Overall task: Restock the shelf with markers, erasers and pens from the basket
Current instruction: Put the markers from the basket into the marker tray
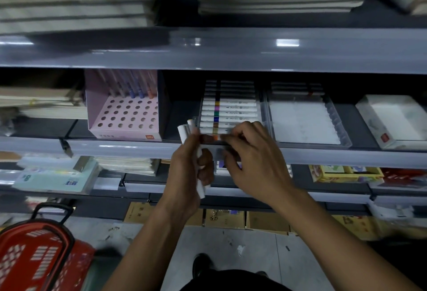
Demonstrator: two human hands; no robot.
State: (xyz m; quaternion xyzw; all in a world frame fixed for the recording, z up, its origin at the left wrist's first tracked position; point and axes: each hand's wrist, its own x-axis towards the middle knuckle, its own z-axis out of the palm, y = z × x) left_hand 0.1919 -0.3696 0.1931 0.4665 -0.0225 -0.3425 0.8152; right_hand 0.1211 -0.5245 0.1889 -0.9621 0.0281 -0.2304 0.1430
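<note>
At the front edge of the clear marker tray (263, 115), on the middle shelf (115, 147), I have both hands working. My left hand (187, 170) is curled round a bundle of white markers (201, 184), their ends poking out above and below the fist. My right hand (251, 158) pinches one marker (216, 137), orange-banded I think, though blur makes that uncertain, and lays it crosswise into the tray's nearest free slot, touching the filled row behind it. Next I must seat it flat, then draw another from the bundle. Well left of the tray and below it, the red basket (34, 256) waits on the floor.
</note>
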